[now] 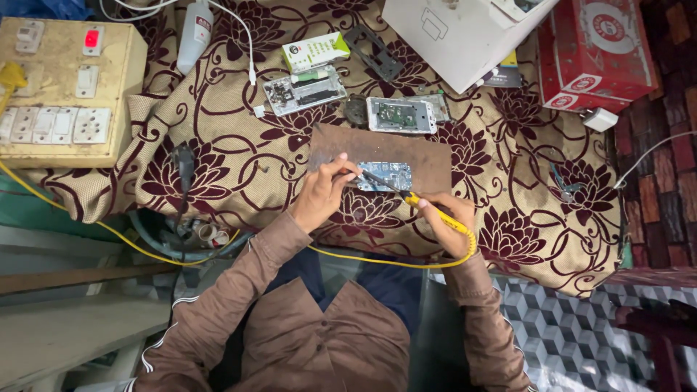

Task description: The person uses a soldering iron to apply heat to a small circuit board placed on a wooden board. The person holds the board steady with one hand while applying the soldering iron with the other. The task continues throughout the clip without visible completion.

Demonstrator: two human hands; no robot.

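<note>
On the brown board (428,156) lies the small circuit board (385,175), between both hands: the left hand (319,196) pinches a thin wire at its left edge, the right hand (450,218) grips the yellow soldering iron (425,207), slanting up-left onto it.

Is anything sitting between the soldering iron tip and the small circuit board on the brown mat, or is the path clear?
Nothing visible blocks it. The soldering iron in the right hand already reaches the circuit board on the brown mat. The left hand holds a thin tool at the board's left edge, clear of the iron.
</note>
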